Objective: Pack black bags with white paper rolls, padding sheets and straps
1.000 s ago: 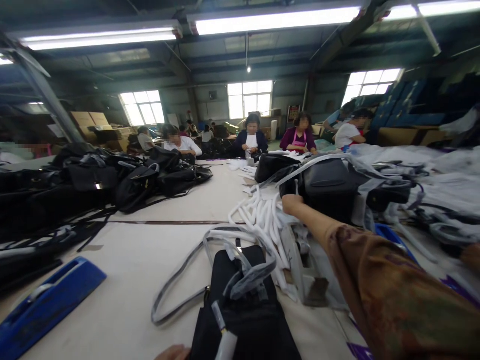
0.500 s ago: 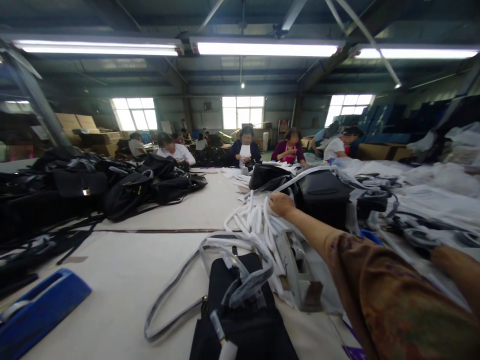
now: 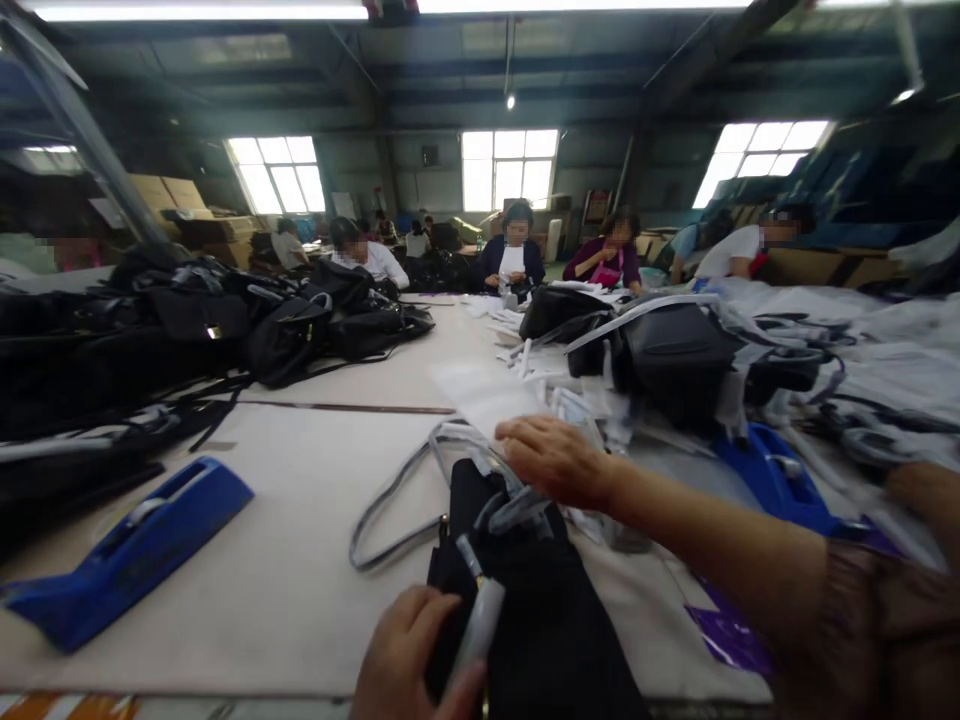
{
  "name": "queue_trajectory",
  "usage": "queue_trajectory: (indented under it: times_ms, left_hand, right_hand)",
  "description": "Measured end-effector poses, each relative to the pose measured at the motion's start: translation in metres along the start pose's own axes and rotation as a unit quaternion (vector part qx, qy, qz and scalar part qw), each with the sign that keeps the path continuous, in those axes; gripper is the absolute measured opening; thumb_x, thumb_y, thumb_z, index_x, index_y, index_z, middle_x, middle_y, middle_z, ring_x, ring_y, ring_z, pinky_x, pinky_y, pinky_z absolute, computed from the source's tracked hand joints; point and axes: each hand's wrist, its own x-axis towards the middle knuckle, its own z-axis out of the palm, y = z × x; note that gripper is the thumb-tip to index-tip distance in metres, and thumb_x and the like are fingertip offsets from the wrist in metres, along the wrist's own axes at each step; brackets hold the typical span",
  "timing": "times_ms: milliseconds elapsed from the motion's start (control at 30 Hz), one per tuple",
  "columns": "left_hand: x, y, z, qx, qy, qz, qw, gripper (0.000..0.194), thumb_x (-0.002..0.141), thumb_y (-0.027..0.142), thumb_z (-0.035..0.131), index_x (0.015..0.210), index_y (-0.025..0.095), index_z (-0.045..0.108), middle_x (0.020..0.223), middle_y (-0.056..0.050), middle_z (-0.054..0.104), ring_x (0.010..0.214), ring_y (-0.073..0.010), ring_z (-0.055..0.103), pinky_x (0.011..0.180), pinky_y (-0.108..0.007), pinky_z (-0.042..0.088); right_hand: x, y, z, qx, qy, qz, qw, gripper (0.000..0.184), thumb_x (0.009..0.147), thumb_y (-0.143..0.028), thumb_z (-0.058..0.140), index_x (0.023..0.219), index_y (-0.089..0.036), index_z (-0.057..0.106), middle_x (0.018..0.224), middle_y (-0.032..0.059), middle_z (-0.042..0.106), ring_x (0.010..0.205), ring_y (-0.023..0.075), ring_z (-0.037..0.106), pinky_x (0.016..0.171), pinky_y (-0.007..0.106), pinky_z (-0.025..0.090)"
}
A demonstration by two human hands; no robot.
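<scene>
A black bag lies before me on the table, its thin strap wrapped in clear plastic and looped out to the left. My left hand is closed on the bag's near left side, thumb and fingers about a piece wrapped in pale plastic. Over the far end of the bag is my right hand, blurred by motion. A smeared white sheet extends from its fingertips and seems to be in its grip; the exact hold is hidden.
Blue tape dispensers stand at left and right. Black bags are heaped at left, with a plastic-wrapped black bag at right. White tubes lie beyond my hand. Co-workers sit across the table.
My right hand has come back from the white tubes toward the bag, with a blurred white sheet at its fingers. My left hand has appeared on the bag. The view has tilted down.
</scene>
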Motion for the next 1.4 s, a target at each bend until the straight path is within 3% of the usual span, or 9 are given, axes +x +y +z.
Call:
queue_trajectory:
  times_ms: [133,233,433,600,733,1000,1167,1267,1400]
  left_hand:
    - [0.023,0.049,-0.013,0.071,-0.145,-0.078,0.984,0.028,0.07,0.033,0.075,0.094,0.02,0.066,0.1,-0.011,0.063,0.094,-0.03,0.058,0.084,-0.045,0.05]
    - [0.024,0.059,-0.012,0.091,-0.18,-0.073,0.977,0.015,0.07,0.021,0.068,0.084,0.017,0.064,0.094,-0.011,0.063,0.09,-0.0285,0.057,0.08,-0.043,0.047]
    - [-0.004,0.04,-0.047,-0.264,-0.183,-0.101,0.942,0.01,0.081,0.024,0.067,0.085,0.017,0.062,0.077,-0.002,0.062,0.071,-0.0164,0.057,0.067,-0.028,0.047]
    - [-0.03,0.023,-0.081,-0.336,-0.113,-0.061,0.933,0.02,0.078,0.024,0.075,0.096,0.018,0.069,0.106,-0.01,0.065,0.107,-0.0254,0.06,0.091,-0.037,0.05]
    - [-0.039,0.022,-0.086,-0.254,-0.096,-0.082,0.959,0.024,0.076,0.022,0.078,0.099,0.022,0.072,0.115,-0.01,0.065,0.129,-0.0305,0.047,0.104,-0.045,0.043]
    - [0.005,0.029,-0.052,-0.219,-0.116,-0.051,0.967,0.018,0.077,0.034,0.078,0.091,0.023,0.077,0.135,-0.011,0.055,0.129,-0.0298,0.049,0.108,-0.044,0.043]
    - [0.021,0.028,-0.004,-0.094,-0.053,-0.107,0.988,0.021,0.086,0.037,0.068,0.097,0.02,0.075,0.098,-0.009,0.062,0.095,-0.0227,0.063,0.091,-0.039,0.053]
    - [0.014,0.03,0.007,-0.036,-0.03,-0.096,0.994,0.026,0.09,0.039,0.063,0.105,0.02,0.071,0.093,-0.008,0.061,0.09,-0.0227,0.062,0.087,-0.04,0.053]
    - [0.007,0.031,0.011,0.003,0.04,-0.132,0.99,0.046,0.085,0.041,0.067,0.124,0.016,0.059,0.112,-0.013,0.059,0.108,-0.0285,0.058,0.097,-0.047,0.049]
  right_hand:
    - [-0.067,-0.057,0.016,0.053,-0.062,0.03,0.996,0.016,0.095,-0.012,0.045,0.092,-0.017,0.06,0.112,0.0129,0.067,0.102,0.0224,0.062,0.086,0.036,0.051]
    - [-0.096,-0.077,0.014,0.061,-0.073,0.052,0.994,0.019,0.096,-0.012,0.044,0.091,-0.016,0.062,0.11,0.0127,0.068,0.101,0.0229,0.062,0.086,0.037,0.052]
    - [-0.106,-0.114,-0.005,0.144,-0.081,0.051,0.985,0.02,0.096,-0.012,0.045,0.092,-0.015,0.064,0.106,0.0129,0.069,0.096,0.0212,0.063,0.086,0.035,0.049]
    - [-0.091,-0.144,-0.019,0.378,-0.202,-0.032,0.903,0.02,0.092,-0.01,0.046,0.087,-0.018,0.064,0.099,0.0089,0.071,0.093,0.0179,0.063,0.087,0.032,0.046]
    - [-0.097,-0.137,-0.027,0.47,-0.254,0.041,0.844,0.018,0.088,-0.008,0.052,0.08,-0.018,0.065,0.091,0.0067,0.072,0.091,0.0173,0.065,0.088,0.032,0.046]
    - [-0.117,-0.125,-0.038,0.567,-0.31,0.126,0.753,0.012,0.088,-0.016,0.06,0.081,-0.018,0.069,0.106,0.0081,0.071,0.105,0.0189,0.063,0.095,0.032,0.046]
    - [-0.127,-0.116,-0.036,0.627,-0.301,0.198,0.691,0.021,0.089,-0.034,0.062,0.086,-0.017,0.073,0.111,0.0097,0.072,0.104,0.0211,0.065,0.094,0.033,0.048]
    - [-0.135,-0.095,-0.025,0.566,-0.215,0.326,0.726,0.031,0.09,-0.044,0.059,0.089,-0.016,0.073,0.108,0.01,0.073,0.1,0.0231,0.067,0.091,0.034,0.049]
    - [-0.137,-0.069,0.003,0.285,-0.115,0.527,0.793,0.035,0.089,-0.043,0.055,0.1,-0.015,0.071,0.106,0.0124,0.072,0.096,0.0261,0.066,0.088,0.038,0.049]
